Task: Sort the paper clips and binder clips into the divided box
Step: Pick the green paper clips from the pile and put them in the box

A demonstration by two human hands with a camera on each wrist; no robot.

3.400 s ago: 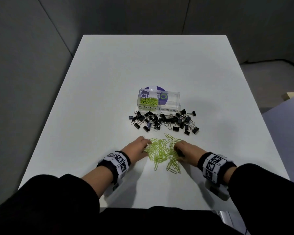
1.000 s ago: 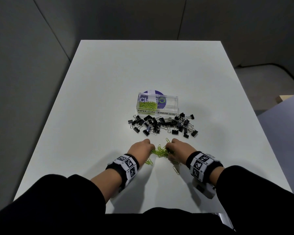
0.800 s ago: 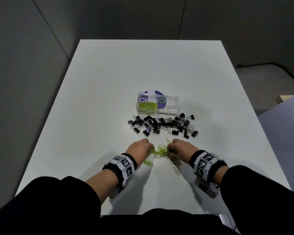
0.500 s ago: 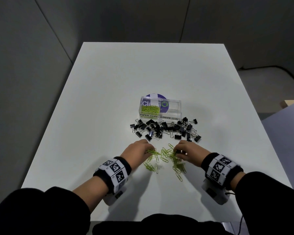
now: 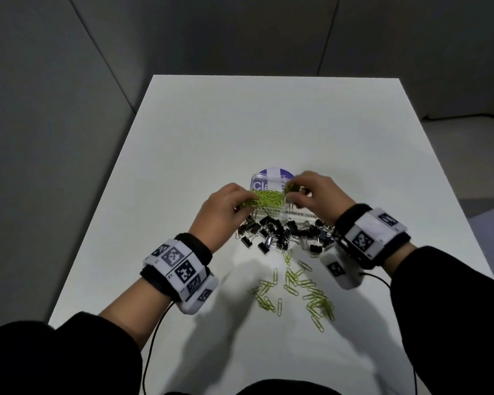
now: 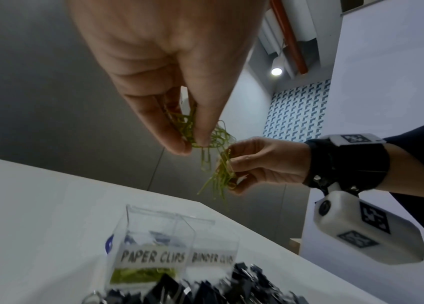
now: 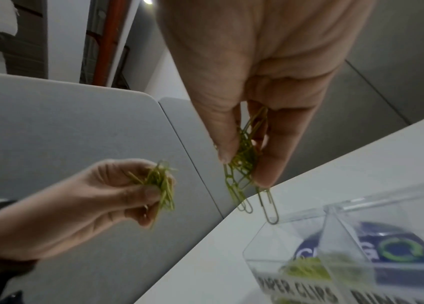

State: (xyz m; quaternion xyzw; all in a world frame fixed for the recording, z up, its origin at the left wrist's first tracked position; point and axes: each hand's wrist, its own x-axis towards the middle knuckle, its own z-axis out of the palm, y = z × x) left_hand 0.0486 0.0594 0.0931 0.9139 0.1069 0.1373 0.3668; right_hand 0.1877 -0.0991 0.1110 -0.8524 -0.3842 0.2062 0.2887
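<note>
A clear divided box [image 5: 271, 212] stands mid-table, its left cell labelled PAPER CLIPS [image 6: 152, 257] and holding green paper clips [image 5: 268, 198]; the right cell is labelled BINDER CLIPS [image 6: 212, 258]. My left hand [image 5: 226, 209] pinches a bunch of green paper clips [image 6: 198, 131] above the box's left end. My right hand [image 5: 314, 195] pinches another bunch [image 7: 244, 162] above the box, a few clips dangling. Black binder clips [image 5: 280, 232] lie in a heap just in front of the box. Loose green paper clips [image 5: 297, 289] are scattered nearer me.
The white table [image 5: 211, 138] ends close on the left and right, with grey panel walls [image 5: 54, 109] behind and beside it. A round purple sticker [image 5: 277, 173] lies under the box. Wrist camera cables [image 5: 154, 337] trail toward my body.
Both hands gathered green paper clips from the near pile, lifted them, and moved forward over the box. Fewer clips remain scattered on the table near me.
</note>
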